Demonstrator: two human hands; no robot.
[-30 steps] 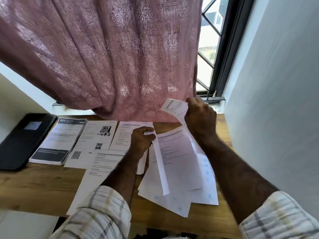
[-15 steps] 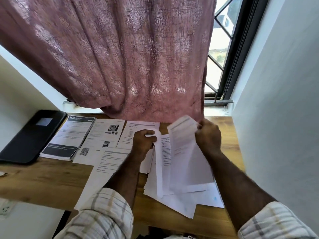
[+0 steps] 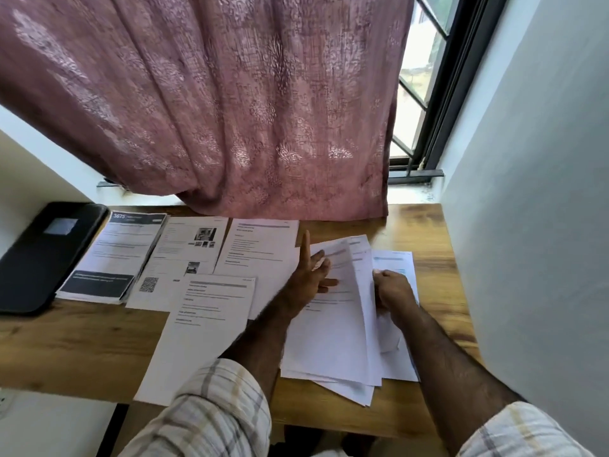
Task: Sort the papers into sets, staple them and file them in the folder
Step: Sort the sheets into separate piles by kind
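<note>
Papers (image 3: 333, 331) lie in a loose white pile on the right part of the wooden table (image 3: 82, 341), some sheets poking out at the near edge. The left hand (image 3: 309, 275) rests on top of this pile with its fingers spread out straight; one finger points up toward the pink curtain (image 3: 214, 103). It holds nothing. The right hand (image 3: 393, 290) is at the right side of the pile with its fingers curled around the edge of some sheets, and one sheet bends up beside it. More pages are laid out to the left. A sheet with short lines of print (image 3: 204, 328) lies nearest, partly under the left arm and hanging a little over the table's near edge. Behind it are a page with small photos and a square code (image 3: 184, 255) and another printed page (image 3: 260, 245), side by side and touching. Further left sits a thicker set with a dark band at the bottom (image 3: 112, 255). The black folder (image 3: 43, 255) lies shut at the far left of the table, just beside that set. Both sleeves (image 3: 211, 413) are checked cloth. A window with dark bars (image 3: 425, 94) shows to the right of the curtain, next to a pale wall (image 3: 534, 192).
</note>
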